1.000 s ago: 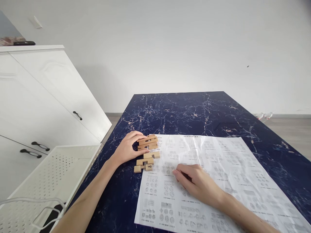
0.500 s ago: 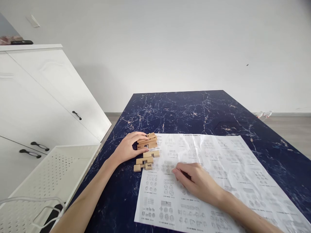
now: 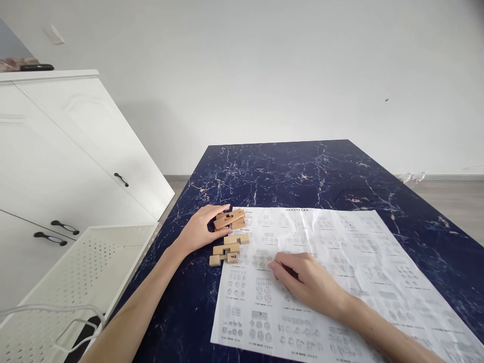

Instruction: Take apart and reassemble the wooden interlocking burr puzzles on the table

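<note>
My left hand (image 3: 198,228) rests at the left edge of the printed sheet, thumb and fingers closed around the left side of a small pile of notched wooden puzzle pieces (image 3: 239,226). On top of that pile a slotted wooden piece (image 3: 230,219) lies at a slant. Nearer to me, three light notched wooden pieces lie in a row: one piece (image 3: 230,240), a second piece (image 3: 221,249) and one marked 3 (image 3: 232,257). My right hand (image 3: 306,277) is loosely curled on the sheet, with nothing visible in it.
The creased paper sheet (image 3: 321,322), printed with small puzzle drawings, covers the near right of the dark blue marbled table (image 3: 272,171). White cabinets (image 3: 75,146) stand to the left, above a white perforated basket (image 3: 124,252) with a white cable (image 3: 49,308). A pale wall rises behind.
The slotted piece on top of the pile has shifted and now lies slanted across the others. My left index finger has moved slightly away from me. My right hand stays put.
</note>
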Motion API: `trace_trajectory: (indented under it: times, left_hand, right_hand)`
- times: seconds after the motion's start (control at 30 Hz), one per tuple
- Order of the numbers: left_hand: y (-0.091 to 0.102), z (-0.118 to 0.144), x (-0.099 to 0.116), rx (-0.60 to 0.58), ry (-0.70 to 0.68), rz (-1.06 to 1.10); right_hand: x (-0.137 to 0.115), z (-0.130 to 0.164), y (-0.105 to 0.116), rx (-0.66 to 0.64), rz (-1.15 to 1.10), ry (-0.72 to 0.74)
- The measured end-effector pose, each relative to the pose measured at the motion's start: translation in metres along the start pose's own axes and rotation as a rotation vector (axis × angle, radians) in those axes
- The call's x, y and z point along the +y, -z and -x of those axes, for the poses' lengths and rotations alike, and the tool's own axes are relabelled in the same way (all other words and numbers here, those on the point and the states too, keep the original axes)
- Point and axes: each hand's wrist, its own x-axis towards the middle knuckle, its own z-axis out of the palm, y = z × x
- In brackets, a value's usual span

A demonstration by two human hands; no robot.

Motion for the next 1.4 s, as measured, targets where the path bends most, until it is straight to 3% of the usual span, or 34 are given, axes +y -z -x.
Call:
trace_trajectory:
  times: [1.4]
  left_hand:
    - [0.0041, -0.0002, 0.0093, 0.001, -0.048, 0.004]
  right_hand:
    - [0.0019, 0.002, 0.0, 0.003, 0.041, 0.023]
